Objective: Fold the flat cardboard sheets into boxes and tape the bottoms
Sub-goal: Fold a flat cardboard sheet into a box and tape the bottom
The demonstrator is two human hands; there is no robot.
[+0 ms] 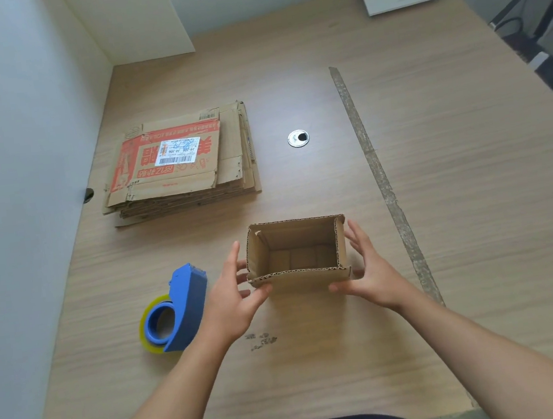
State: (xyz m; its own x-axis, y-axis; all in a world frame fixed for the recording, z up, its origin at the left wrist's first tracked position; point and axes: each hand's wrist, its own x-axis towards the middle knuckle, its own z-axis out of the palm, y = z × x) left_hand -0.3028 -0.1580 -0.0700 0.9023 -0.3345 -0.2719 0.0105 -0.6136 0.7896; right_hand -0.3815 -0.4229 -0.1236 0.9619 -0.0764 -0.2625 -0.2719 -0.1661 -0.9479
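Head | left hand (233, 300) grips box (298, 281) left side | right hand (372, 274) grips right side | box upright, open-topped

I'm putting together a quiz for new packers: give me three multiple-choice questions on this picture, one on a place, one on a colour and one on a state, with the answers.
1. Where does the tape dispenser lie?
A) left of the box
B) behind the box
C) inside the box

2. What colour is the tape dispenser's body?
A) red
B) blue
C) green

3. How is the box?
A) folded flat
B) standing with its top open
C) top taped shut

Answers:
1 A, it lies on the box's left side.
2 B, its plastic shell is blue.
3 B, the four walls stand and the inside bottom shows.
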